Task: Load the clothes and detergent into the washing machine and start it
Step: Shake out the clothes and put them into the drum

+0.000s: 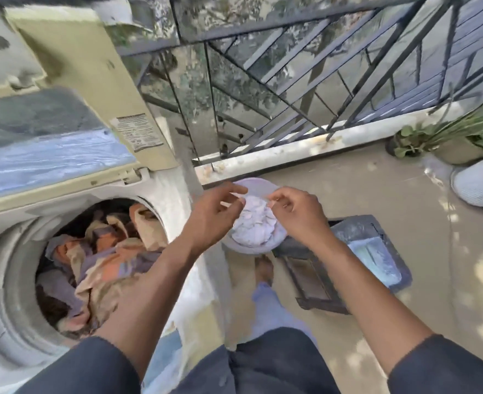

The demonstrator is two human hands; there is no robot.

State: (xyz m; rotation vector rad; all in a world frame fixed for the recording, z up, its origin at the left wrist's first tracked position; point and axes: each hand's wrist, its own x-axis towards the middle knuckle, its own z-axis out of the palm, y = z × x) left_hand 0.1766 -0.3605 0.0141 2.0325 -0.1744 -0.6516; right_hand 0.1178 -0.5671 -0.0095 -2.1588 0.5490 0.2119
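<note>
The washing machine (pixel 177 200) stands at the left with its lid (pixel 72 89) raised. Its drum is full of orange, tan and purple clothes (pixel 103 257). To the right of the machine, a round lavender tub (pixel 253 183) sits low by the floor with a crumpled white bag (pixel 253 226) in it; I cannot tell what the bag holds. My left hand (pixel 216 216) and my right hand (pixel 295 214) each pinch the bag's top edge from opposite sides, fingertips close together.
A black metal railing (pixel 291 89) on a low ledge (pixel 305 149) borders the balcony ahead. Potted plants (pixel 439 137) and a white ribbed pot (pixel 479 183) stand at the right. A dark flat tray (pixel 345 265) lies on the floor beside my bare foot (pixel 263 268).
</note>
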